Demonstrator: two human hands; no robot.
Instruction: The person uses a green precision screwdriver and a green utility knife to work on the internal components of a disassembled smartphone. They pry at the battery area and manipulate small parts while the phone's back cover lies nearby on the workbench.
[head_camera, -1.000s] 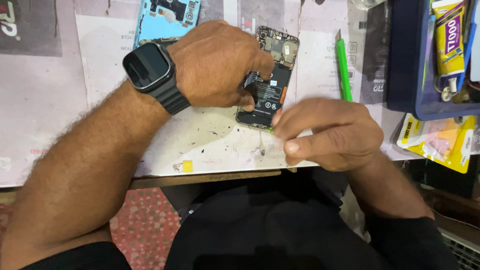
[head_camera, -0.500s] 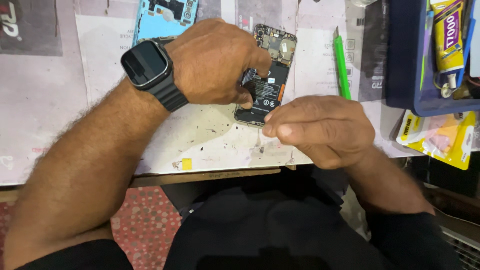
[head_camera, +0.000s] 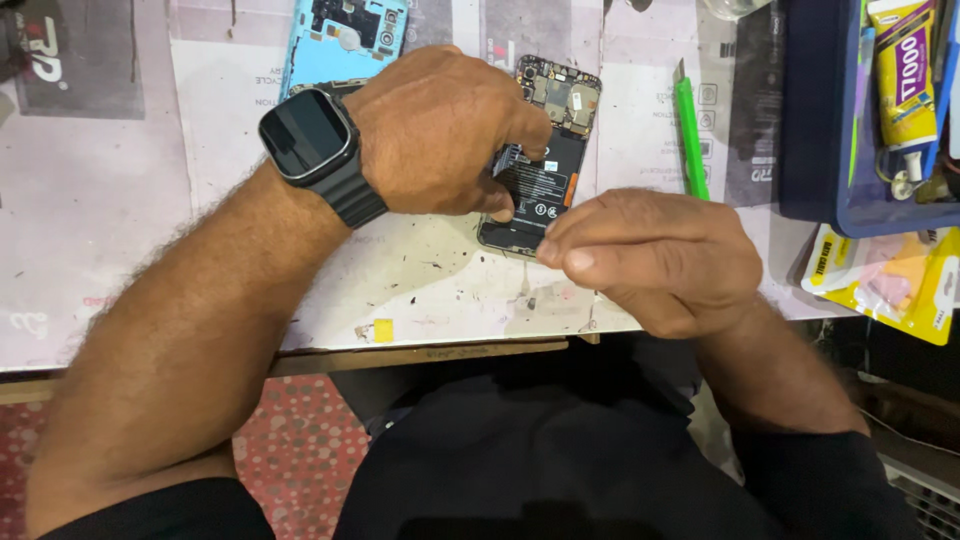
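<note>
An opened smartphone (head_camera: 548, 160) with its black battery and circuit board exposed lies on the paper-covered table (head_camera: 120, 200). My left hand (head_camera: 440, 130), a black smartwatch (head_camera: 310, 140) on its wrist, presses down on the phone's left side, thumb on the battery. My right hand (head_camera: 650, 255) sits at the phone's lower right corner with fingertips pinched together; I cannot tell if something small is between them. The phone's light blue back cover (head_camera: 345, 35) lies behind my left hand.
A green pen-like tool (head_camera: 690, 135) lies right of the phone. A dark blue tray (head_camera: 810, 110) at the far right holds a glue tube (head_camera: 900, 70) and small items. A yellow packet (head_camera: 890, 280) lies at the table's right edge. Small specks dot the paper.
My right hand has shifted slightly up and left, its pinched fingertips closer to the phone's lower corner. My left hand stays on the phone.
</note>
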